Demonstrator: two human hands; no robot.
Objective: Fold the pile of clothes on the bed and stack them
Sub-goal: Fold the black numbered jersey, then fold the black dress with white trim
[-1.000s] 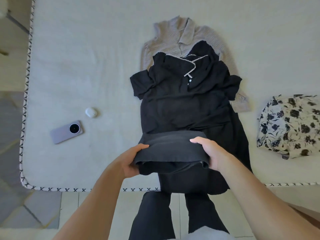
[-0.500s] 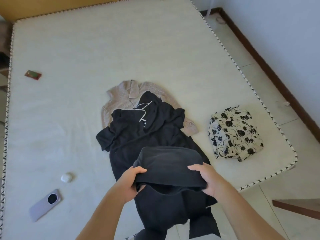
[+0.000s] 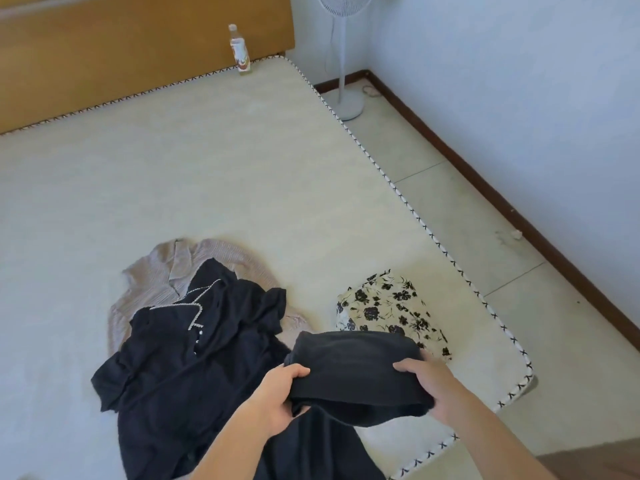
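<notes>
The folded black garment (image 3: pixel 356 368) has swung right since a moment ago, now partly over the floral bundle (image 3: pixel 391 306). The left hand (image 3: pixel 277 398) and right hand (image 3: pixel 427 386) grip its two ends above the bed (image 3: pixel 207 174), beside the spread black dress (image 3: pixel 194 358).

Black dress (image 3: pixel 194 375) cut off at bottom edge, hem unseen. Folded black garment (image 3: pixel 356 368) hides near edge of floral bundle (image 3: pixel 391 306). Beige top (image 3: pixel 156 282) mostly covered by dress. Fan (image 3: pixel 343 57) head cropped at top. Bottle (image 3: pixel 240 50) label unreadable.
</notes>
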